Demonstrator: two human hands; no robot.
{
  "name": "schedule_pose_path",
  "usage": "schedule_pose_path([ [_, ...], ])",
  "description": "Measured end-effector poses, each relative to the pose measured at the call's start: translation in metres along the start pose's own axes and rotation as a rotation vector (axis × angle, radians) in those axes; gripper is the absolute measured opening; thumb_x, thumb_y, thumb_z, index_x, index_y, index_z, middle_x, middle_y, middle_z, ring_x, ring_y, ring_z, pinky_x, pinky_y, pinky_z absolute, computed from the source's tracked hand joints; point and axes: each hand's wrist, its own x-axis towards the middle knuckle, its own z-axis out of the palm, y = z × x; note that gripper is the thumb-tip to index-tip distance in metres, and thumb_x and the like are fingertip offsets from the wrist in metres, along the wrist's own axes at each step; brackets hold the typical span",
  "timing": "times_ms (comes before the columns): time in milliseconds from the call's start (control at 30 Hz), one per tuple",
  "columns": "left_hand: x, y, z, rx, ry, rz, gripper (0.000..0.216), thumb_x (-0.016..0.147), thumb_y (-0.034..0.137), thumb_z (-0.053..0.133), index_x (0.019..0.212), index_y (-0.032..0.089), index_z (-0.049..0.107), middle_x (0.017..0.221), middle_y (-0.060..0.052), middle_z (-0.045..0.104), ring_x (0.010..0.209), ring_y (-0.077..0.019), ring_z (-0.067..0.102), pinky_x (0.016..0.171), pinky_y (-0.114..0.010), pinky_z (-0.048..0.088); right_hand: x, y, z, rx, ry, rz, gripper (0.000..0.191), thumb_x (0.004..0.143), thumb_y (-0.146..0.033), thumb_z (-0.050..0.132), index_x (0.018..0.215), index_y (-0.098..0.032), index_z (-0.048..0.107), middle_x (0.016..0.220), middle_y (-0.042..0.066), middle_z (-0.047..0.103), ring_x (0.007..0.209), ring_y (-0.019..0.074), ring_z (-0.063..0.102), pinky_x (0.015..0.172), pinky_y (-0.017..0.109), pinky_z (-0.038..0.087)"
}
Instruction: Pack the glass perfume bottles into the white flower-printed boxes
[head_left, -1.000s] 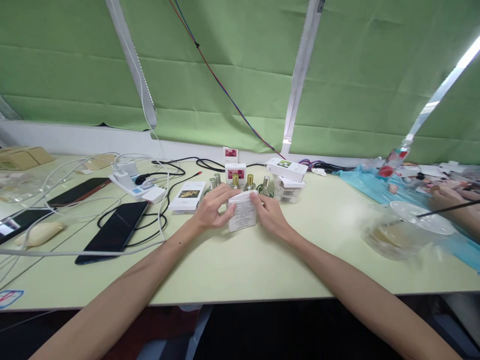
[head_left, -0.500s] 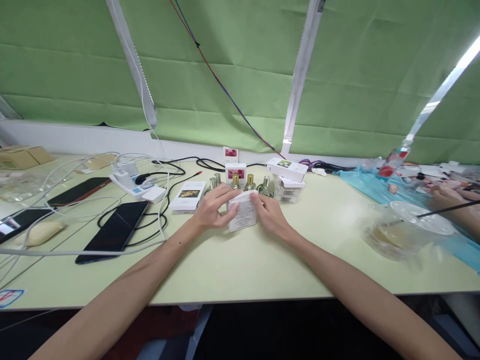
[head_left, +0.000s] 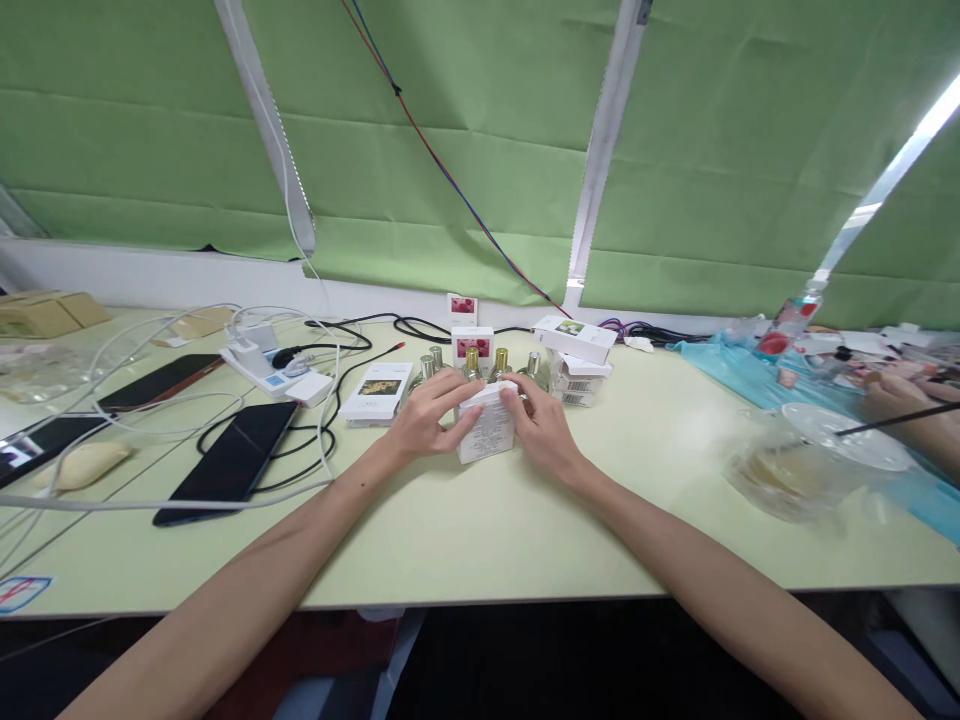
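A small white carton [head_left: 487,430] printed with fine text stands between my hands near the middle of the table. My left hand [head_left: 433,415] grips its left side, thumb across the near face. At the upper right corner, my right hand [head_left: 541,425] is closed on the same carton, thumb on its top edge. Just behind are several glass perfume bottles with gold caps [head_left: 501,360] and silver caps [head_left: 533,364], partly hidden by my fingers. A white box with a yellow flower picture [head_left: 379,392] lies left of my left hand.
White boxes with pink pictures [head_left: 472,347] stand behind the bottles; more white boxes [head_left: 576,340] are stacked to the right. Leftward lie a phone [head_left: 229,465], a power strip [head_left: 262,370] and tangled cables. At right are a lidded plastic cup [head_left: 787,470] and another person's hand [head_left: 896,400].
Both hands keep their hold on the carton. My right fingers have shifted slightly at its upper right corner; otherwise the view is nearly the same.
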Motion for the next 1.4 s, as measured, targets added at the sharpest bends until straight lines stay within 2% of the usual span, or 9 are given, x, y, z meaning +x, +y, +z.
schedule_pose_path([
  [133, -0.0010, -0.0003, 0.0008, 0.017, -0.011, -0.019, 0.030, 0.091, 0.021, 0.059, 0.120, 0.019, 0.066, 0.092, -0.009, 0.071, 0.081, -0.0191, 0.064, 0.073, -0.035, 0.055, -0.0013, 0.0010, 0.0013, -0.005, 0.016, -0.063, 0.044, 0.100, -0.049, 0.047, 0.129, -0.020, 0.063, 0.122, 0.011, 0.069, 0.078, 0.0192, 0.062, 0.067, 0.033, 0.050],
  [233, -0.0022, -0.0009, 0.0016, 0.020, -0.009, -0.017, 0.029, 0.091, 0.021, 0.059, 0.119, 0.019, 0.066, 0.091, -0.009, 0.070, 0.080, -0.0192, 0.064, 0.073, -0.036, 0.056, -0.0018, 0.0036, 0.0021, -0.002, 0.010, -0.096, 0.043, 0.100, -0.047, 0.050, 0.131, -0.020, 0.063, 0.127, 0.011, 0.068, 0.086, 0.0208, 0.064, 0.069, 0.033, 0.052],
  [800, -0.0013, 0.0022, 0.0042, 0.056, 0.023, -0.016, 0.031, 0.092, 0.020, 0.058, 0.122, 0.019, 0.066, 0.086, -0.007, 0.070, 0.077, -0.0179, 0.063, 0.071, -0.033, 0.053, -0.0010, 0.0044, 0.0011, 0.024, -0.025, -0.063, 0.041, 0.098, -0.046, 0.053, 0.128, -0.020, 0.064, 0.123, 0.010, 0.069, 0.073, 0.0163, 0.059, 0.064, 0.030, 0.048],
  [1400, 0.0007, 0.0033, 0.0049, 0.093, 0.057, 0.028, 0.034, 0.091, 0.016, 0.059, 0.123, 0.019, 0.065, 0.083, -0.006, 0.069, 0.075, -0.0170, 0.062, 0.069, -0.031, 0.052, 0.0000, 0.0054, 0.0008, 0.021, -0.043, -0.069, 0.039, 0.099, -0.047, 0.052, 0.126, -0.021, 0.064, 0.118, 0.009, 0.070, 0.079, 0.0180, 0.061, 0.065, 0.030, 0.048],
])
